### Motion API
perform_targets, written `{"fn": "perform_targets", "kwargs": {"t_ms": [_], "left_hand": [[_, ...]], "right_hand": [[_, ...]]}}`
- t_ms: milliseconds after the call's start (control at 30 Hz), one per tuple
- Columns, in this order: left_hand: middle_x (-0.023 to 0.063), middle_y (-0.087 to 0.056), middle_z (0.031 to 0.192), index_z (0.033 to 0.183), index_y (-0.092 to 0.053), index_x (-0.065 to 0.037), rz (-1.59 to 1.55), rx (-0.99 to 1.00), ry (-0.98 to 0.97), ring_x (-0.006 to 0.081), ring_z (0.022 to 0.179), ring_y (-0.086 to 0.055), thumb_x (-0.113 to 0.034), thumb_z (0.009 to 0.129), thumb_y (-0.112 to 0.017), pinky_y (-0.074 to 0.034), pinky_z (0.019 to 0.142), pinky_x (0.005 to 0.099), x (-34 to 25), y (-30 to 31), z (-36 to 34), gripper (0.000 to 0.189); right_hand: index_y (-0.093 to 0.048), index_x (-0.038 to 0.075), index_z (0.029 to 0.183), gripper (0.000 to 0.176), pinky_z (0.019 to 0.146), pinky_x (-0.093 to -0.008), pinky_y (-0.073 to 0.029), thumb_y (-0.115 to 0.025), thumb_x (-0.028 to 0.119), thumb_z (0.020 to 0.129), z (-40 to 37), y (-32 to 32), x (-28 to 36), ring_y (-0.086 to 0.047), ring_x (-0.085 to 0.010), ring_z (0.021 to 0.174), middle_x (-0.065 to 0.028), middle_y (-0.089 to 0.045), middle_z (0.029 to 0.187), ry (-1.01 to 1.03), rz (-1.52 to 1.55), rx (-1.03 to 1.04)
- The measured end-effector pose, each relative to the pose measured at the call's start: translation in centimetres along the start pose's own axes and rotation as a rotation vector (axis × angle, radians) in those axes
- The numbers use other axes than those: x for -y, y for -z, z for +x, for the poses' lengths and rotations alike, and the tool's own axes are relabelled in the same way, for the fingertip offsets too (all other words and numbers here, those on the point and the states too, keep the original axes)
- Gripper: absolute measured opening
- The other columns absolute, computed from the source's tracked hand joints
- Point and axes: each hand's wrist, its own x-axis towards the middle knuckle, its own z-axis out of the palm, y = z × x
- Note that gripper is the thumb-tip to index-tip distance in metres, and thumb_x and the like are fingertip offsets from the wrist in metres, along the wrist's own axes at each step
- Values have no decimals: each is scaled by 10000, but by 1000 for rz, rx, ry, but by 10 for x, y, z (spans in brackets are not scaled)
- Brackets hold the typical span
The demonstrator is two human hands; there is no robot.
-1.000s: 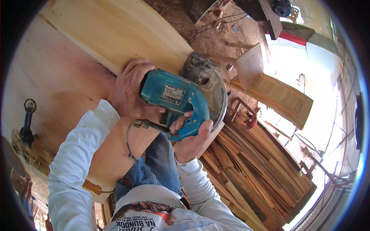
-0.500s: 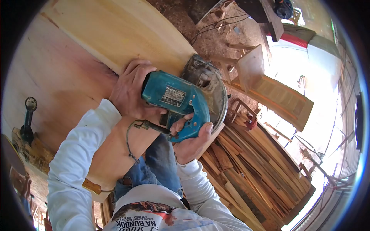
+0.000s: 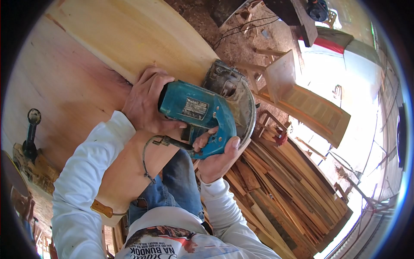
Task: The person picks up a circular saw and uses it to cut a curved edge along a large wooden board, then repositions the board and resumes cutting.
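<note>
A teal circular saw (image 3: 189, 105) with a worn label and a dusty metal guard (image 3: 228, 86) sits at the right edge of the large pale wooden panel (image 3: 138, 36). My left hand (image 3: 146, 101) is curled round the rear end of its motor housing, thumb below and fingers above. Around the rear handle my right hand (image 3: 217, 164) is closed, with fingers through the handle opening and the thumb on the outside. A cord (image 3: 148, 149) leaves the handle and loops down over the panel's edge. The blade is hidden beneath the saw.
Stacked wood strips (image 3: 284, 190) lie at the lower right. Beyond them stands a wooden frame piece (image 3: 306, 108) above a floor strewn with sawdust and offcuts. A dark-handled tool (image 3: 31, 134) rests on the panel's left side, and a wooden handle (image 3: 102, 208) shows near my left sleeve.
The circular saw and my right hand have shifted very slightly to the right. My left hand keeps almost the same place on the motor housing.
</note>
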Motion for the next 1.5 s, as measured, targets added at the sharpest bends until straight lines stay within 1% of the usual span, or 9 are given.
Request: {"fn": "perform_targets", "kwargs": {"t_ms": [267, 367, 467, 567, 967, 1067, 1167, 1267, 1500], "left_hand": [[233, -624, 1125, 1225, -526, 16, 24, -3, -5, 474, 1151, -576, -560, 507, -963, -424, 1068, 622, -3, 1, 0, 1019], [222, -640, 1103, 1195, -536, 3, -18, -23, -17, 443, 1117, -589, -430, 513, -979, -411, 1090, 611, -3, 1, 1, 921], [213, -641, 1102, 1197, -535, 11, 1, -19, -48, 444, 1111, -588, -480, 537, -964, -405, 1098, 618, -2, 2, 3, 928], [221, -628, 1087, 1220, -527, 21, 40, -15, -73, 467, 1092, -591, -625, 572, -907, -433, 1048, 625, 0, 1, 4, 991], [216, -628, 1044, 1202, -522, 17, 22, -40, -102, 458, 1046, -600, -571, 559, -933, -409, 1057, 659, 3, -2, 1, 964], [216, -637, 1077, 1187, -539, 13, -1, -10, -59, 447, 1112, -592, -514, 543, -956, -360, 1140, 647, 0, 0, 0, 931], [218, -635, 1056, 1183, -540, 11, 10, -13, -66, 447, 1100, -597, -512, 533, -961, -364, 1135, 650, 0, 0, 0, 934], [194, -639, 1010, 1169, -536, 0, 41, -31, -77, 425, 1017, -622, -596, 575, -921, -373, 1119, 660, -2, -1, -1, 925], [187, -653, 992, 1160, -536, 6, 26, -45, -59, 415, 996, -634, -623, 615, -898, -348, 1159, 653, -4, -5, -4, 908]], "right_hand": [[-581, 50, 1101, 742, 612, -324, -442, -490, 769, 942, 2, 4, 1, -566, -211, 672, -98, -606, 745, 1, -18, 17], [-578, 49, 1103, 741, 618, -323, -447, -479, 766, 946, 1, 4, 0, -564, -208, 671, -101, -608, 755, -35, 19, -6], [-576, 48, 1106, 737, 621, -325, -446, -469, 761, 952, -2, 1, 0, -566, -209, 681, -102, -609, 763, -28, -5, -25], [-575, 49, 1104, 734, 622, -324, -444, -461, 758, 955, -4, -1, 0, -568, -209, 684, -100, -608, 761, -23, -10, -33], [-574, 52, 1097, 763, 621, -319, -448, -480, 791, 933, -1, 4, 3, -568, -205, 679, -95, -610, 748, -5, -35, 13], [-573, 49, 1097, 758, 620, -321, -452, -477, 785, 939, 1, 10, 1, -569, -206, 676, -95, -608, 743, -18, -20, 24], [-571, 46, 1099, 757, 622, -322, -455, -475, 781, 942, 2, 12, 0, -571, -206, 673, -97, -608, 743, -15, -15, 34], [-572, 44, 1096, 759, 621, -323, -457, -487, 781, 935, 3, 14, 2, -572, -208, 669, -99, -610, 745, -15, -33, 47], [-576, 44, 1086, 778, 614, -323, -455, -524, 797, 902, 5, 17, 4, -573, -207, 667, -97, -607, 726, -31, -41, 43]]}}
